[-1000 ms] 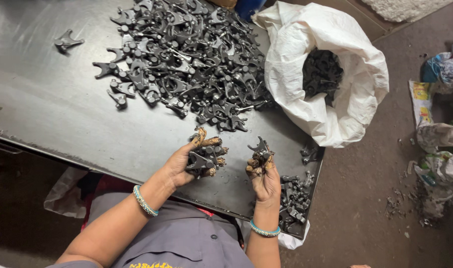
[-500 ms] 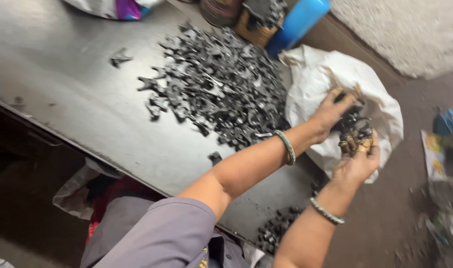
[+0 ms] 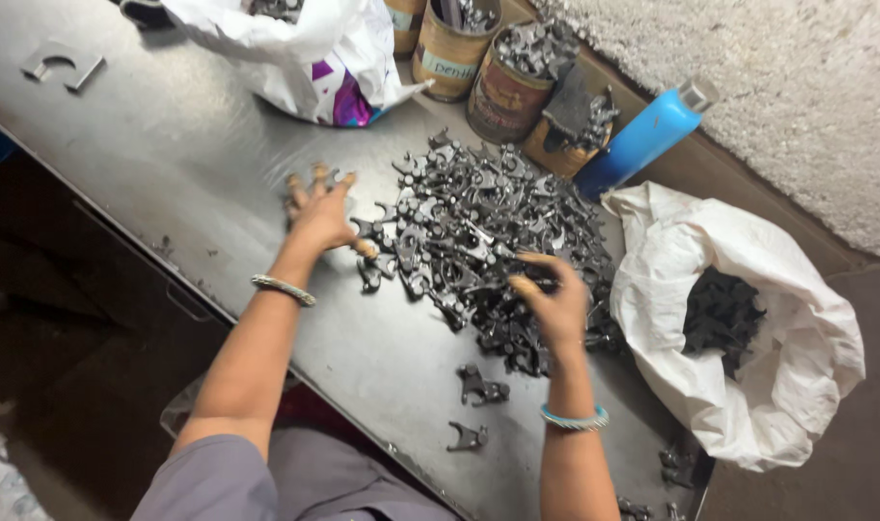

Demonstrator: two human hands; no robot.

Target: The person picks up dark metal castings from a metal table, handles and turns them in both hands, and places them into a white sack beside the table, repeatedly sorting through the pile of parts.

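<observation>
Back from the white sack (image 3: 748,289) to the pile of dark metal parts (image 3: 488,241). Left hand (image 3: 319,217) splayed open, right hand (image 3: 555,304) loosely curled, empty. Probably heavy, stiff, oily; best pinched by the forked ends.

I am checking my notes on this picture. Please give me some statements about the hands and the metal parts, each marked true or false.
1. Both hands, left hand and right hand, reach into the pile of dark metal parts. True.
2. The white sack is empty. False: it holds dark parts.
3. A blue bottle lies behind the pile. True.
4. The tins stand on the floor. False: they stand on the table.
</observation>
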